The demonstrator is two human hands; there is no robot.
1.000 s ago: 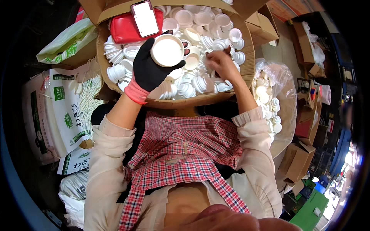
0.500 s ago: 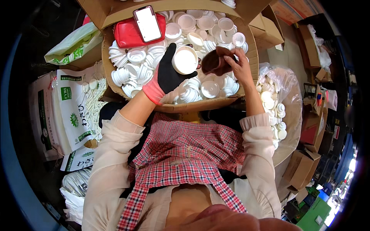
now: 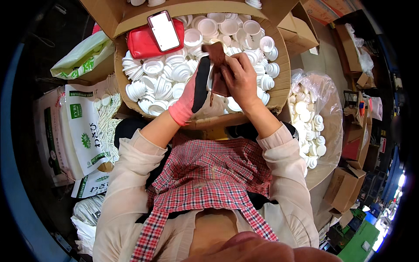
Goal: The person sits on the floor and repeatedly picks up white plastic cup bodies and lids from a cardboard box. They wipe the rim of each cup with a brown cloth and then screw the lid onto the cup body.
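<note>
My left hand [image 3: 197, 91], in a black-and-pink glove, grips a round white plastic lid [image 3: 210, 79] turned almost edge-on. Bare and closed, my right hand [image 3: 241, 81] presses a limp brown cloth [image 3: 217, 56] against the lid's face. The cloth covers most of that face, and one end of it flops over the top. Both hands are above a large open cardboard box [image 3: 283, 72] full of loose white lids [image 3: 152, 66], some nested in stacks.
A red pouch [image 3: 139, 43] lies on the lids at the far left, with a lit phone [image 3: 164, 31] on it. To the right, a clear plastic bag [image 3: 328, 94] holds more white pieces. Printed white sacks [image 3: 80, 126] and thin white sticks [image 3: 109, 118] are on the left.
My right hand has moved left with the brown cloth, bringing it onto the lid. My left hand has tipped the lid from facing up to nearly edge-on.
</note>
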